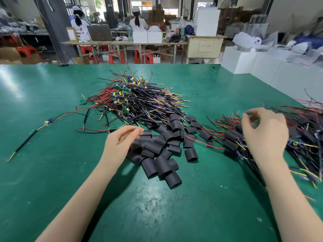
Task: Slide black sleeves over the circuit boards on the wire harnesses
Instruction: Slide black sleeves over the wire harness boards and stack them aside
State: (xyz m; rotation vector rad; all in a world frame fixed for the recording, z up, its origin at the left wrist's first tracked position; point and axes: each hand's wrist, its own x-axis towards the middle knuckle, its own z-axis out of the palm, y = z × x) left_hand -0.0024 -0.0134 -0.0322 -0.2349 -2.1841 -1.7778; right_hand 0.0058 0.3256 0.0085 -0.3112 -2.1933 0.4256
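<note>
Our left hand (120, 142) hangs over the near-left edge of the loose heap of black sleeves (160, 151), fingers relaxed and slightly bent, thumb apart; we cannot tell whether the fingertips touch a sleeve, and it grips nothing we can see. Our right hand (264, 131) is raised over the pile of sleeved harnesses (304, 137) on the right, blurred, with thumb and forefinger drawn toward each other but a gap showing between them; we see nothing pinched there.

The sleeves lie scattered on the green table (52, 137) between our two hands, some flattened, some standing open like short tubes. Just behind them rises a large tangle of unsleeved wire harnesses (139, 100), red, black, yellow and purple leads with small green circuit boards (125, 110) showing among them. One single harness (47, 122) lies well apart to the left, its board bare and its black cable running toward the near edge.

Beyond the table stand white boxes (244, 60) at the right, and two seated people (138, 20) work at a far bench with red stools beneath.
</note>
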